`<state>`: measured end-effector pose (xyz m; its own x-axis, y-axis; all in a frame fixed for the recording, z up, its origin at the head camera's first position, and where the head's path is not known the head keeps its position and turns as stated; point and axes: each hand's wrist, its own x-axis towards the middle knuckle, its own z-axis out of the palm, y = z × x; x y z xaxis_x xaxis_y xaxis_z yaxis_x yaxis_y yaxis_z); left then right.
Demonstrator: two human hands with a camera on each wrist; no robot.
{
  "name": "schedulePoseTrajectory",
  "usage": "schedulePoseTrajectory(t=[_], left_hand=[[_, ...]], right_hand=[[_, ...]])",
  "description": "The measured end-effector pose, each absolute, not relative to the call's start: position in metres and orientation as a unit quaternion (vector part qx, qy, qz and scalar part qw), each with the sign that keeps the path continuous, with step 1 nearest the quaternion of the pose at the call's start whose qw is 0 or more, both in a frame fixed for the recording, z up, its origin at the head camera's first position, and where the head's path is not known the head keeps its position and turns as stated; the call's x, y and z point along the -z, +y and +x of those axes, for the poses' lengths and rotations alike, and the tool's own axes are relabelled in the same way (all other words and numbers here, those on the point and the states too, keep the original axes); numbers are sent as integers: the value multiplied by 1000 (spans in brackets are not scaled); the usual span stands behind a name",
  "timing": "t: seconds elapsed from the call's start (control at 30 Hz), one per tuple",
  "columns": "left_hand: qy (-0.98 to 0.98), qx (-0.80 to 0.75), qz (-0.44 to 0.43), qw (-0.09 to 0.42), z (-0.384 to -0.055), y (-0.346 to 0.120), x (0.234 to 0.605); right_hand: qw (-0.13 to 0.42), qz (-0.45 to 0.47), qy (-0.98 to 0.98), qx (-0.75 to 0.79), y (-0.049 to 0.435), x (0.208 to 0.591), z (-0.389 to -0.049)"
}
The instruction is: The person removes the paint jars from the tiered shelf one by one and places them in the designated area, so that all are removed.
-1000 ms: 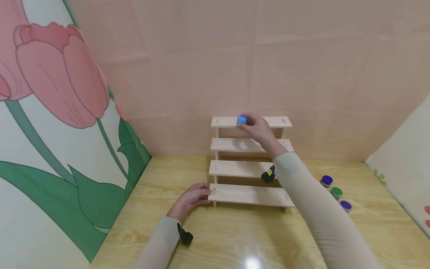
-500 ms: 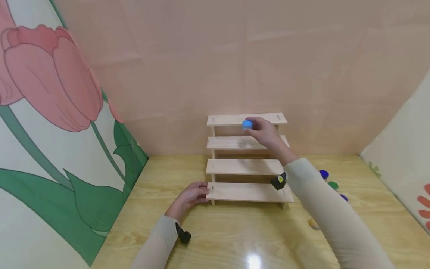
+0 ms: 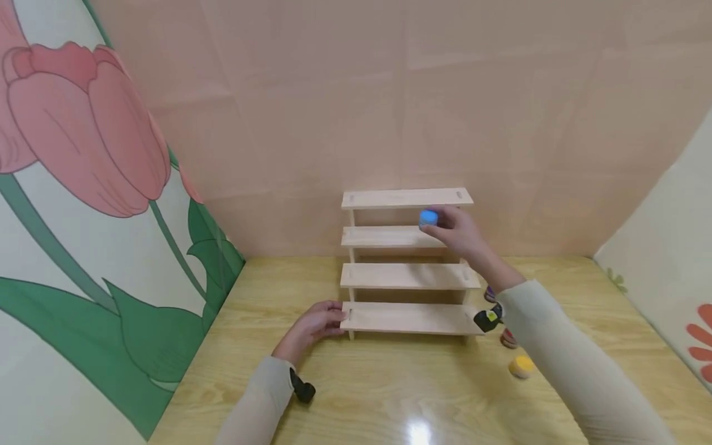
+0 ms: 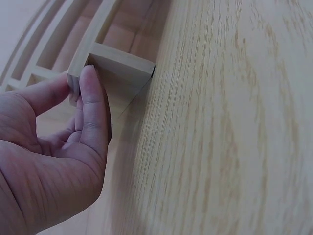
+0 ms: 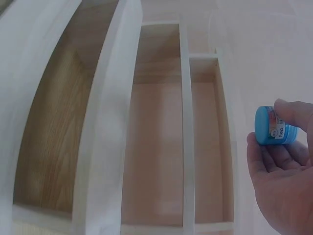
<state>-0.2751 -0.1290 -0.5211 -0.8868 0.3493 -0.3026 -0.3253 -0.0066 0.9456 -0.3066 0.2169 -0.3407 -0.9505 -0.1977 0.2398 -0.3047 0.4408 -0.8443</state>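
My right hand (image 3: 460, 233) pinches a small blue-lidded jar (image 3: 428, 219) between thumb and fingers, in front of the upper tiers of a stepped wooden rack (image 3: 406, 316). In the right wrist view the blue jar (image 5: 274, 125) lies sideways to the camera and shows a printed label; the rack's bare shelves (image 5: 107, 122) stand left of it. My left hand (image 3: 314, 324) holds the left end of the rack's lowest shelf. Seen from the left wrist, the thumb and fingers of that hand (image 4: 73, 127) grip the shelf's end (image 4: 80, 58) from both sides.
A yellow-lidded jar (image 3: 521, 367), a red one (image 3: 508, 339) and a dark purple one (image 3: 490, 295) stand on the wooden table (image 3: 356, 389) to the rack's right, partly behind the right sleeve. Behind the rack hangs a pinkish backdrop (image 3: 311, 123); a tulip-printed panel (image 3: 100, 136) stands at left.
My right hand has moved right and down from the top shelf with the blue jar. The yellow jar has come into view beside the sleeve. The left hand keeps its grip on the rack.
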Motion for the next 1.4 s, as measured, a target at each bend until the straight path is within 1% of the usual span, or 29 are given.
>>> schedulePoseTrajectory(t=[0.13, 0.63, 0.93, 1.4], left_hand=[[664, -709, 11, 235, -276, -129, 521], [663, -711, 18, 235, -275, -127, 525], [663, -710, 14, 236, -277, -128, 525], [664, -709, 12, 238, -278, -129, 526]], right_hand=[[59, 147, -854, -495, 228, 342, -297], [53, 124, -879, -457, 273, 360, -259], [38, 116, -879, -460, 303, 371, -237], [56, 115, -890, -437, 349, 396, -203]])
